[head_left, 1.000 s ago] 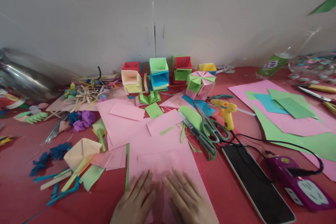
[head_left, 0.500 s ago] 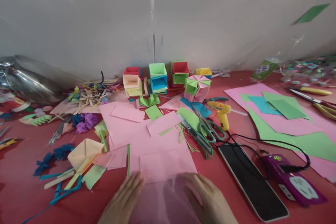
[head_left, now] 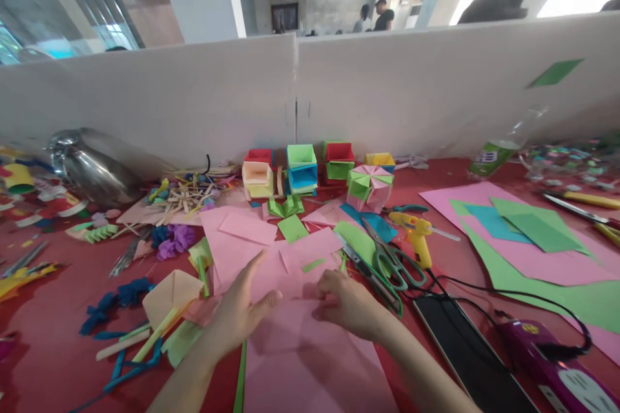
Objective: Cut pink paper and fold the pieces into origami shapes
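ITEM: pink paper sheet [head_left: 314, 371] | FORM: large, plain, straight-edged | POSE: flat on surface [head_left: 58, 368] | LOCATION: beneath and between left grip [head_left: 237, 317] and right grip [head_left: 346, 304], extending to near side of both | DETAIL: straight crosswise line between grips, fold or paper edge indistinguishable | SHADING: darker on near portion

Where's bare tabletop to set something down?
Red tabletop at front left, left of the crumpled blue paper; also a narrow gap between the glue gun and layered sheets. Crowded: right of the pink sheet, where box cutter and scissors lie close.
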A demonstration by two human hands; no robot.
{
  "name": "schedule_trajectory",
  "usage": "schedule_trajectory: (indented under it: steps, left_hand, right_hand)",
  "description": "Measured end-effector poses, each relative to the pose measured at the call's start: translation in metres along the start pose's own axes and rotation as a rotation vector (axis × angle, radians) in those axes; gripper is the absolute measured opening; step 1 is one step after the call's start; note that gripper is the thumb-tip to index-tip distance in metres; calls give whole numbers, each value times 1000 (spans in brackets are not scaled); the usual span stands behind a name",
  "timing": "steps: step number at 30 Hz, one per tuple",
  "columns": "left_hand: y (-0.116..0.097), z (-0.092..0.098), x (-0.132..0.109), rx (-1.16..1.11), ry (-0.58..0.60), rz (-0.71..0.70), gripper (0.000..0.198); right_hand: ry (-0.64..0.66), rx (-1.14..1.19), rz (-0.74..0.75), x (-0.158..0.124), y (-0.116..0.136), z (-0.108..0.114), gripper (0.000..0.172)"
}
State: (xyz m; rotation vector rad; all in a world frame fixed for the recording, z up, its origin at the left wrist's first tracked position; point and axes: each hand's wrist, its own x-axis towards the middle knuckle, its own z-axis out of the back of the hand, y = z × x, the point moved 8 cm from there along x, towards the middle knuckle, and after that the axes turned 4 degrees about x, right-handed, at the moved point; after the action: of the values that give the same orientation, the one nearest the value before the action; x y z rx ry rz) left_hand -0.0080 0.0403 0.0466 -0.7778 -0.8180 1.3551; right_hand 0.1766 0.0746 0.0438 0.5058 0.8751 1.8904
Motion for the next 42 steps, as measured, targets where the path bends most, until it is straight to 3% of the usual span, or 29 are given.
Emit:
schedule_trajectory:
  steps: [2,3,6,9,13,17,28,36,42]
  left_hand:
    - [8,4,8,-474,-173,91,80]
    - [7,0,12,-562,-199,95,88]
    - [1,-29,24,-706,-112,125,81]
    - [-2,-48,27,-813,-53,152,50]
    - [10,-49,22,-914,-82,201,30]
    - [20,-46,19,-978,-127,227,22]
    - [22,-45,18,-891,-141,241,25]
    - [-2,-70,10,-626,193,209,31]
    - [8,-58,13,-464,76,195,43]
  right_hand:
    - [-86,145,-22,5,-1,10,20]
    - [-131,216,-36,8,-1,13,24]
    - [-212,404,-56,16,3,9,29]
    - [-222,532,-57,17,6,-5,32]
    - [-199,648,-84,9,0,-12,39]
    - [-197,704,-139,2,-8,-8,34]
    - [-198,722,-160,1,-8,-6,27]
    - [-254,725,-153,1,-13,-4,32]
    - [-200,770,-178,3,-11,-17,36]
